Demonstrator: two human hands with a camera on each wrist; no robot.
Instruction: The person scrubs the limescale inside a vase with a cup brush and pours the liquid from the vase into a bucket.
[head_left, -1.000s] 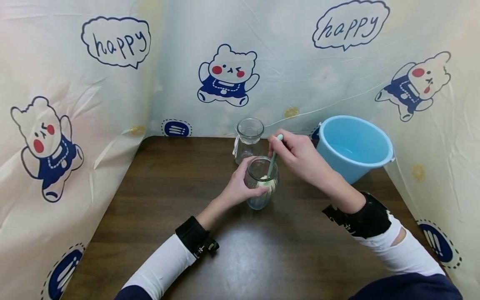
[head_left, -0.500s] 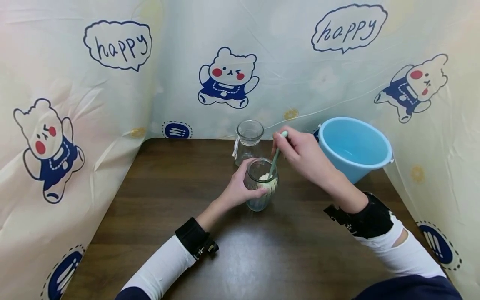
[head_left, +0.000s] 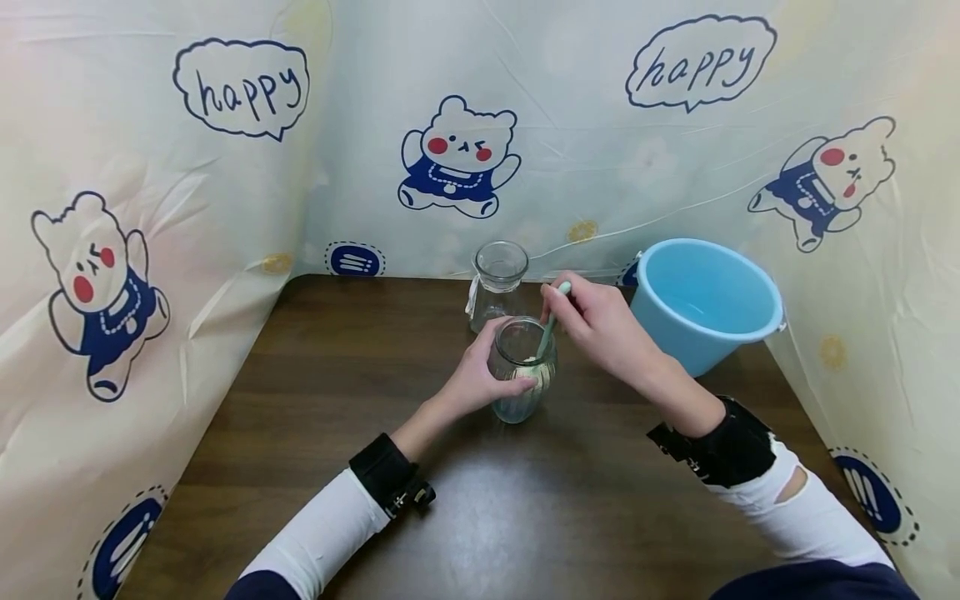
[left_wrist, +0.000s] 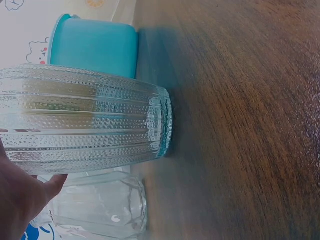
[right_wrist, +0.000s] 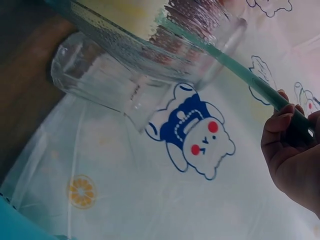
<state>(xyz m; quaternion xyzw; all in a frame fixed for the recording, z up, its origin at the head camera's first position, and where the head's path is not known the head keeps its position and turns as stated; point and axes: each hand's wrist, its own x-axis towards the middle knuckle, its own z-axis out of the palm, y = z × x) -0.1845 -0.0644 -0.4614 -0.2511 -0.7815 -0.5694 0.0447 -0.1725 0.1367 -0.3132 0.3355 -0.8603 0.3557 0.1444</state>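
My left hand [head_left: 475, 375] grips a ribbed clear glass jar [head_left: 516, 407] by its side, thumb across the near face. The jar stands upright on the table, and its dotted texture shows in the left wrist view. With curled fingers, my right hand [head_left: 600, 323] holds the green handle of a cup brush [right_wrist: 250, 80] slanting out of the jar's mouth. The brush's pale yellowish, sponge-like head is inside the jar, blurred by the glass. Behind the jar stands a second clear glass bottle [head_left: 487, 307] with a white tie round its neck.
A light blue bucket [head_left: 693, 350] stands at the back right, beside my right forearm. The brown wooden table [head_left: 337, 383] ends at a printed cloth backdrop [head_left: 585, 158] that rises at the back and sides.
The right hand rose slightly with the brush, then came down again, lowering the head inside the jar. The left hand keeps its grip on the jar in about the same place.
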